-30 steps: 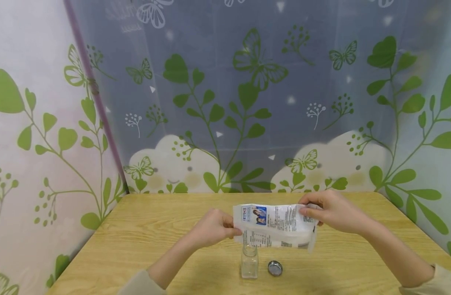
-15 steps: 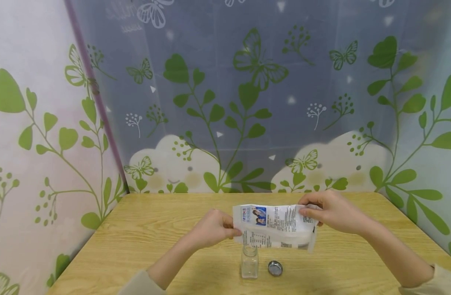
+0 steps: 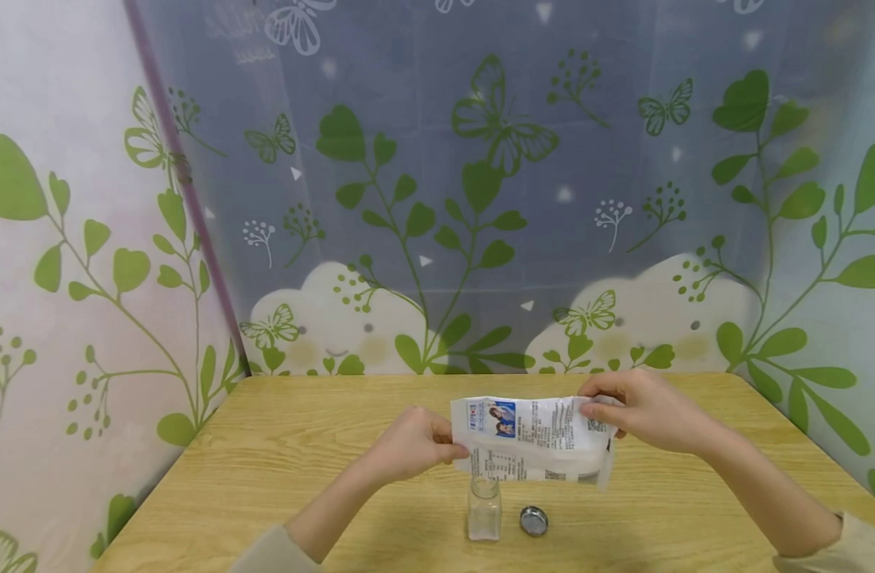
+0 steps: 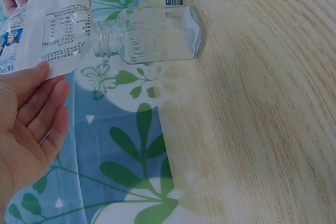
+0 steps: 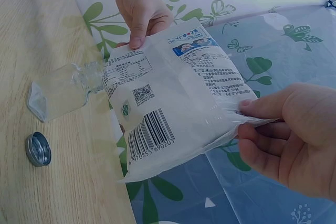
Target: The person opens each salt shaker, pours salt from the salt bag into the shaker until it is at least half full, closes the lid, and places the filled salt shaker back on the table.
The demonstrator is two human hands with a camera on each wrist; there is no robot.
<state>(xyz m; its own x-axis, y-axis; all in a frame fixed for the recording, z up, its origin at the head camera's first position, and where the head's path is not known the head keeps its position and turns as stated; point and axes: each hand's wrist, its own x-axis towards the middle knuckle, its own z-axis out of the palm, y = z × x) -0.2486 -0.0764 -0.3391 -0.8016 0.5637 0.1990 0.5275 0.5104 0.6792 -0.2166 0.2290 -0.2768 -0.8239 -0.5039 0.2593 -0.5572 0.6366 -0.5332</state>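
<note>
A white printed plastic bag (image 3: 530, 438) is held tilted above the table, its left end low over the mouth of a clear glass jar (image 3: 484, 513). My left hand (image 3: 418, 444) pinches the bag's left end between thumb and fingers. The right hand (image 3: 648, 410) grips its upper right corner. In the right wrist view the bag (image 5: 157, 103) looks bulged, with a barcode on its back. The jar (image 5: 60, 93) stands upright and uncapped, a whitish layer showing at its base. The bag's opening and whatever passes from it are hidden.
A round silver metal lid (image 3: 534, 521) lies on the wooden table (image 3: 301, 446) just right of the jar. Behind the table's far edge hangs a patterned curtain (image 3: 423, 199) with leaves and butterflies, with similar sheets on both sides.
</note>
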